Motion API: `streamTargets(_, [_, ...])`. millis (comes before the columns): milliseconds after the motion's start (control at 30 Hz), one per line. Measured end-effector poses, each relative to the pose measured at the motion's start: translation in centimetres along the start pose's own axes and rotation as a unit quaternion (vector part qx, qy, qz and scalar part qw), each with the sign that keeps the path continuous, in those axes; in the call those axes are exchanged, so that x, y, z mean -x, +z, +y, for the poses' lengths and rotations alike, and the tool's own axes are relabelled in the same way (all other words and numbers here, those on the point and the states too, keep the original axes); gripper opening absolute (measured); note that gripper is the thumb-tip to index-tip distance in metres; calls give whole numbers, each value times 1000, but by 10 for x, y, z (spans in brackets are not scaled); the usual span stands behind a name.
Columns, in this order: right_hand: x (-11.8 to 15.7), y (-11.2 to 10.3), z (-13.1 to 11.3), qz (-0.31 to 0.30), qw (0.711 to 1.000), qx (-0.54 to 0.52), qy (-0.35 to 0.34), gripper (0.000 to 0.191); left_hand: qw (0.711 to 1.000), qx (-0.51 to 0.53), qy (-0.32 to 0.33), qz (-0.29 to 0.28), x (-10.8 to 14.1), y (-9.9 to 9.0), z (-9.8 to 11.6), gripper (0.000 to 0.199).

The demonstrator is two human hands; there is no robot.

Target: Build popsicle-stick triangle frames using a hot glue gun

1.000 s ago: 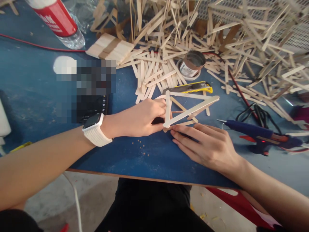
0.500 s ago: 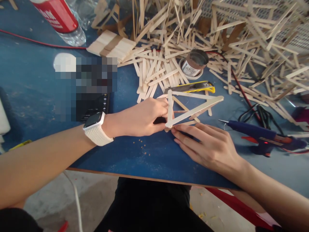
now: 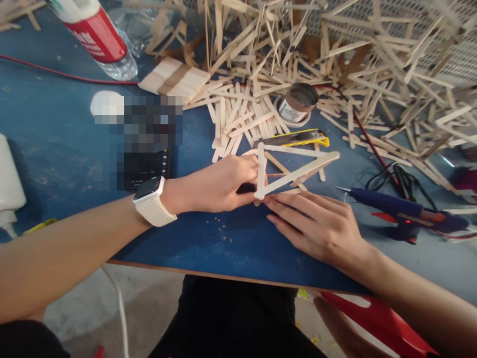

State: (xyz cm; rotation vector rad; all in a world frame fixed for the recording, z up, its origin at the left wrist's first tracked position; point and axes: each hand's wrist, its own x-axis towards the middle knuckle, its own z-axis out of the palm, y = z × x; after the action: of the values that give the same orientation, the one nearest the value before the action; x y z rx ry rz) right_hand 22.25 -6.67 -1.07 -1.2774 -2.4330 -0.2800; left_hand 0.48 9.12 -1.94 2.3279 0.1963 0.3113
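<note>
Between my hands is a triangular frame of pale wooden sticks, raised over the blue table. My left hand, with a watch on its wrist, closes its fingers on the frame's left side. Fingertips of my right hand press together at the frame's lower left corner, its palm low over the table. A yellow utility knife lies just behind the frame. To the right of my right hand rests a blue glue gun with a small red light on.
Loose sticks and a banded stack lie behind the hands. An open brown jar stands among them. At the left are a bottle, a partly blurred phone and a white object. Several stick structures fill the back right.
The view has shifted slightly, and more of a red object shows below the table's edge. Both hands keep their hold on the frame, nearly unchanged.
</note>
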Motion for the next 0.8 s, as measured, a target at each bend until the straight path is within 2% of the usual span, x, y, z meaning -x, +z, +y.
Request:
streamTargets(133, [0, 2, -2, 4, 1000, -5, 1, 19, 1000, -7, -9, -2, 1, 0, 2, 10])
streamTargets(300, [0, 2, -4, -8, 997, -62, 40, 17, 1000, 0, -21, 5, 2, 1, 2, 6])
streamTargets(500, [-5, -4, -6, -23, 999, 25, -31, 20, 1000, -14, -16, 15, 2, 2, 1, 7])
streamTargets(700, [-1, -2, -6, 2, 1000, 23, -20, 20, 1000, -5, -18, 11, 1, 3, 1, 7])
streamTargets(800, [-2, 0, -7, -5, 1000, 13, -16, 20, 1000, -8, -18, 13, 1, 2, 2, 8])
